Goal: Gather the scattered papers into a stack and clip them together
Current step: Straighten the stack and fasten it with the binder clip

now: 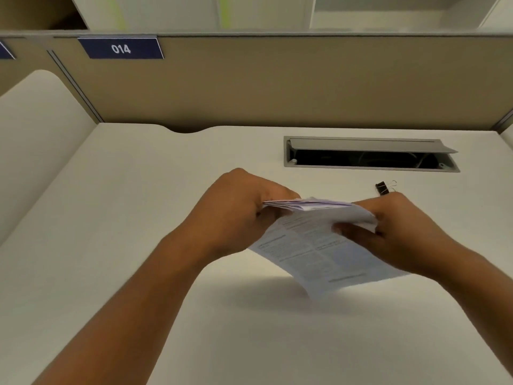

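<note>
A stack of printed white papers [313, 251] is held above the white desk [138, 218], tilted with its far edge up. My left hand [236, 215] grips the stack's left far corner. My right hand [399, 234] holds its right side, thumb on top. The sheets fan slightly at the far edge. A black binder clip [383, 188] with silver handles lies on the desk just beyond my right hand, apart from it.
An open cable tray [372, 154] with a raised grey lid is set into the desk behind the clip. A tan partition [277, 84] with a blue "014" label [121, 48] closes the back. A rounded side panel [36, 134] stands at left.
</note>
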### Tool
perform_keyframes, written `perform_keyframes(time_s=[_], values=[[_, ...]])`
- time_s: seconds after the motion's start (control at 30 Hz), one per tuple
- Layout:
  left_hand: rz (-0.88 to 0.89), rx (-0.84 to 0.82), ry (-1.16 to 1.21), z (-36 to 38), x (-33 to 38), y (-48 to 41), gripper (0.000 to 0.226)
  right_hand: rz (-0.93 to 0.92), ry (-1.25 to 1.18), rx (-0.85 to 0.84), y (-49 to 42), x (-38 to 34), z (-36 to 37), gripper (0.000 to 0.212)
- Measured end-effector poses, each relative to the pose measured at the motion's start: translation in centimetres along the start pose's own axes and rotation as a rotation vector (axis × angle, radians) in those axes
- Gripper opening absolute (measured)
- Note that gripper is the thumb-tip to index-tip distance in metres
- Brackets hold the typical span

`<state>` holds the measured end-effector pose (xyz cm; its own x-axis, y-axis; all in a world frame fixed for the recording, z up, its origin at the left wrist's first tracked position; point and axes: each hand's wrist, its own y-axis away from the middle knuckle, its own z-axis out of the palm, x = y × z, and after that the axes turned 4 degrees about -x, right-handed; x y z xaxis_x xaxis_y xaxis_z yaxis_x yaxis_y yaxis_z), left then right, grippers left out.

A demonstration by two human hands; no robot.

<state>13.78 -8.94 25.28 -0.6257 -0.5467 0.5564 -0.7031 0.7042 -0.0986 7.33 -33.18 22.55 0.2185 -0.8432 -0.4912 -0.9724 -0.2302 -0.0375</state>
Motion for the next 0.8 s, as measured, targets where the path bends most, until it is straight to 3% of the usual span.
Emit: perform_keyframes(time_s=[0.07,0.13,0.2,0.23,0.3,0.33,0.4,0.47,0.53,0.63,0.7,0.77,0.8], values=[[0.113,0.131,-0.018,-0.3,-0.2,0.0,0.027,0.012,-0.111,0.072,0.3,-0.1,0.5,0.029],[0.177,0.433,-0.127,0.2,-1.0,0.2,0.044,0.084,-0.288,0.171,0.8,0.5,1.0,0.022],[0.057,0.696,-0.119,1.2,-1.7,0.6,0.076,0.258,-0.509,0.27,1.2,1.3,1.7,0.017],[-0.075,0.746,0.005,1.8,-1.8,0.9,0.092,0.329,-0.629,0.315,1.4,1.5,2.1,0.012],[-0.329,0.641,0.443,2.7,-1.9,1.1,0.108,0.403,-0.848,0.354,1.6,1.6,2.8,0.003],[-0.407,0.521,0.687,3.4,-2.0,1.0,0.105,0.413,-0.933,0.357,1.6,1.4,3.2,0.007],[-0.449,0.263,1.039,4.6,-2.5,0.8,0.074,0.423,-1.015,0.369,1.8,1.3,3.8,0.016],[-0.427,0.192,1.081,5.7,-2.8,1.0,0.043,0.434,-0.979,0.41,1.9,1.3,4.4,0.016],[-0.411,0.302,1.064,6.6,-2.9,1.4,0.022,0.426,-0.876,0.459,2.0,1.6,5.0,0.018],[-0.3,0.43,0.953,7.3,-3.1,1.7,0.042,0.355,-0.744,0.465,2.1,1.0,5.0,0.029],[-0.244,0.46,0.864,7.5,-3.0,1.6,0.049,0.275,-0.721,0.427,1.9,0.6,4.9,0.018],[-0.263,0.437,0.877,7.9,-3.2,1.6,0.042,0.2,-0.729,0.397,1.6,0.5,5.1,0.059],[-0.287,0.417,0.901,7.9,-3.3,1.6,0.037,0.18,-0.725,0.382,1.5,0.7,5.2,0.068]])
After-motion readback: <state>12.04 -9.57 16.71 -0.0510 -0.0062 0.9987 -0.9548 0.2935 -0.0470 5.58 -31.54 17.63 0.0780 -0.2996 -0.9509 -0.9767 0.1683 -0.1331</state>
